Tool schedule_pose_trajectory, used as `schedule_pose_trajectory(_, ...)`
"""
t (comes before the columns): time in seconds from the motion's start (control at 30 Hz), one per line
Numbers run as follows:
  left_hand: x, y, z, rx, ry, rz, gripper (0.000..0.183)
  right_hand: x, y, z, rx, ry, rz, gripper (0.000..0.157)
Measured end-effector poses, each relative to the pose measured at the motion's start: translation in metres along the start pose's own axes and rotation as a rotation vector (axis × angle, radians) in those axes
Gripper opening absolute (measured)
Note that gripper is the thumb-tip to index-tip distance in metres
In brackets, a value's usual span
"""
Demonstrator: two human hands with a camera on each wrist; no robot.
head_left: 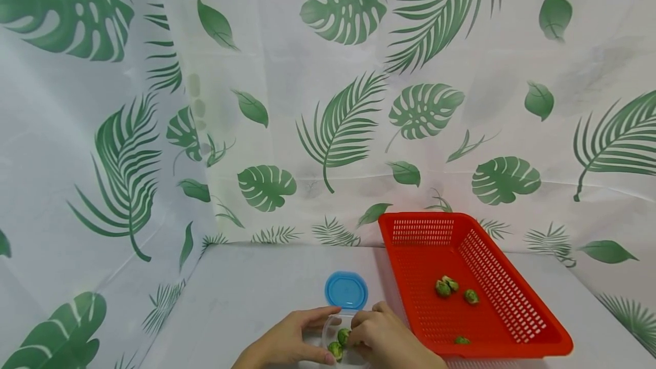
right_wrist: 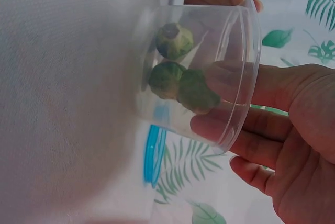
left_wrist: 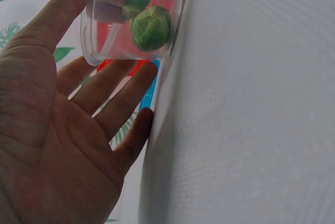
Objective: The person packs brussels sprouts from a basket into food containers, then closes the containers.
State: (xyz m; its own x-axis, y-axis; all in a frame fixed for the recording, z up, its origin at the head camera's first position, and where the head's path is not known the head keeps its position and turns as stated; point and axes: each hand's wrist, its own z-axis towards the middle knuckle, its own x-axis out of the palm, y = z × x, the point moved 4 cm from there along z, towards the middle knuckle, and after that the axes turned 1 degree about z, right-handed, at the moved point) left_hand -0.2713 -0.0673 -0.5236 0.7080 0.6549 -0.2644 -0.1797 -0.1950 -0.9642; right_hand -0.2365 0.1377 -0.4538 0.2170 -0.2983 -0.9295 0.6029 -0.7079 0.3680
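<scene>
Your Brussels sprout point(right_wrist: 198, 94) is down inside the clear plastic tub point(right_wrist: 217, 25), pinched in your right hand point(head_left: 386, 335), two more sprouts point(right_wrist: 174, 41) right by those fingers. Your left hand point(head_left: 284, 339) is holding the tub. Blue lid point(head_left: 346, 290)'s on the worktop point(head_left: 246, 283) just past your fingers, red basket point(head_left: 425, 263) off to their right.

tub point(right_wrist: 209, 41): clear, colourless | sprouts point(left_wrist: 151, 28): green, paler veins | lid point(head_left: 346, 290), 12 o'clock from tub: blue | basket point(head_left: 502, 350), 2 o'clock from tub: red, grid-patterned sides | table point(head_left: 256, 278): greyish white | backdrop point(head_left: 359, 147): white, green leaf print
</scene>
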Motion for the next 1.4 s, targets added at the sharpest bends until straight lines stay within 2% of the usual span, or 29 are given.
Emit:
schedule_pose_trajectory(0.3,0.0002,-0.0008,0.0,0.01,0.003,0.01,0.075,-0.0003,-0.0011,0.0003,-0.018,-0.013,0.018,0.015)
schedule_pose_trajectory(0.63,0.0011,-0.0021,-0.0006,-0.025,-0.008,0.027,0.073,-0.0001,-0.0014,0.0012,-0.054,-0.055,0.002,0.014)
schedule_pose_trajectory(0.9,0.001,-0.0021,0.0003,-0.004,0.005,0.0,0.074,-0.001,-0.0019,0.0004,-0.028,-0.051,0.014,0.015)
schedule_pose_trajectory(1.2,0.0024,-0.0017,-0.0012,-0.03,0.0,-0.026,0.071,-0.0021,-0.0029,-0.0005,0.058,-0.017,0.059,0.02)
schedule_pose_trajectory(1.4,0.0023,-0.0023,-0.0018,-0.025,0.0,-0.024,0.071,-0.0056,-0.0015,-0.0011,0.043,-0.039,0.052,0.019)
